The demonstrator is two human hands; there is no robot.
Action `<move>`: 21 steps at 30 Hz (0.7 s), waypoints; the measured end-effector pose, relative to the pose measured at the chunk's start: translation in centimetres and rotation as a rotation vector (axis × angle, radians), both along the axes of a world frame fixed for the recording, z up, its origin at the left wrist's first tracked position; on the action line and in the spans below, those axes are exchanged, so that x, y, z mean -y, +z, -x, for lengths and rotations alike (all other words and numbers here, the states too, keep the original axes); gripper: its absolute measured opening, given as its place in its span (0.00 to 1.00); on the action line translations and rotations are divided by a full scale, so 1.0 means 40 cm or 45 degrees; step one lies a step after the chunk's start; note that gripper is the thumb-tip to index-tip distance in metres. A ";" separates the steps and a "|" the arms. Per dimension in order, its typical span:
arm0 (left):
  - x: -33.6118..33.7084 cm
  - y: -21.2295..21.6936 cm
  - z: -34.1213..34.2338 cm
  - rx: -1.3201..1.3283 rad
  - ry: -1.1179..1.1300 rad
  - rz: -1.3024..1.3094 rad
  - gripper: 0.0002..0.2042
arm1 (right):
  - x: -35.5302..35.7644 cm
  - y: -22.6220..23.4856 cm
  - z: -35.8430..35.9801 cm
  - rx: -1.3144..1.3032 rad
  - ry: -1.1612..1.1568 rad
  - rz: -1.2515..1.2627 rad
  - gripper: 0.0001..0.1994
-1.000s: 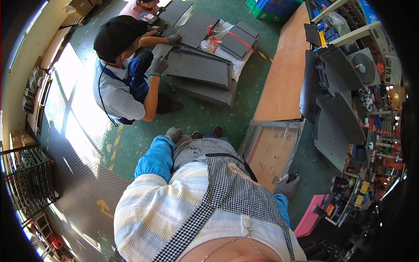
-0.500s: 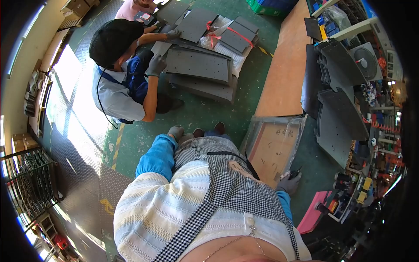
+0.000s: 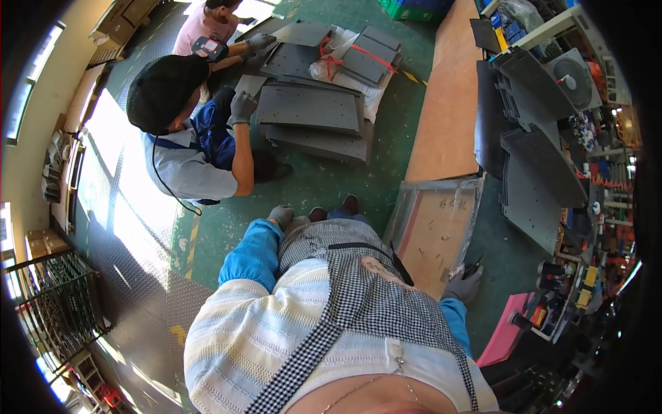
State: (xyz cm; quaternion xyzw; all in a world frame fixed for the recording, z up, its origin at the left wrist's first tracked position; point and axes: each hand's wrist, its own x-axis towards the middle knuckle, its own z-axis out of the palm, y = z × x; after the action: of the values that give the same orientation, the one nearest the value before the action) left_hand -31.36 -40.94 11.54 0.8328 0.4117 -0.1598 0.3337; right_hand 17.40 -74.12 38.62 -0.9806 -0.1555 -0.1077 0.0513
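Observation:
My left hand (image 3: 282,216), in a grey glove, is near the left side of my checked apron (image 3: 324,238). Its fingers are too small and partly hidden to read. Down at my right side, my right hand (image 3: 463,284), also gloved in grey, is closed around a small dark pointed tool (image 3: 478,261) whose exact kind I cannot make out. That hand is beside the lower corner of a plastic-wrapped wooden board (image 3: 434,228). Ahead of me lie stacked dark grey panels (image 3: 310,108), apart from both my hands.
A co-worker in a black cap (image 3: 165,93) bends over the panels at left, gloved hands near them. Another person in pink (image 3: 207,31) is behind. Panels bound with red strap (image 3: 369,58) lie farther off. Upright grey panels (image 3: 534,186) and a pink board (image 3: 507,328) stand at right.
The co-worker's far hand has moved back off the panels, and the capped head has shifted left. The person in pink shows more. My view has shifted slightly; my right hand still holds the tool.

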 end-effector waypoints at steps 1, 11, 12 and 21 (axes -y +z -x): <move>-0.001 0.004 -0.002 -0.001 0.009 0.011 0.12 | -0.006 0.009 0.002 -0.051 -0.023 0.018 0.31; -0.008 0.038 -0.017 -0.116 0.005 0.088 0.11 | -0.009 0.019 0.005 -0.065 -0.030 0.013 0.31; -0.008 0.034 -0.015 -0.120 -0.026 0.079 0.11 | -0.007 0.017 0.004 -0.064 -0.028 0.012 0.31; -0.008 0.031 -0.010 -0.080 0.072 0.104 0.12 | 0.002 0.008 0.003 -0.049 -0.029 0.018 0.30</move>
State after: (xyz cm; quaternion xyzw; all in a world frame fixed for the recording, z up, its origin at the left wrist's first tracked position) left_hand -30.97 -40.62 12.77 0.8011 0.4386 -0.1931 0.3586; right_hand 17.28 -74.19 38.93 -0.9846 -0.1439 -0.0881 0.0462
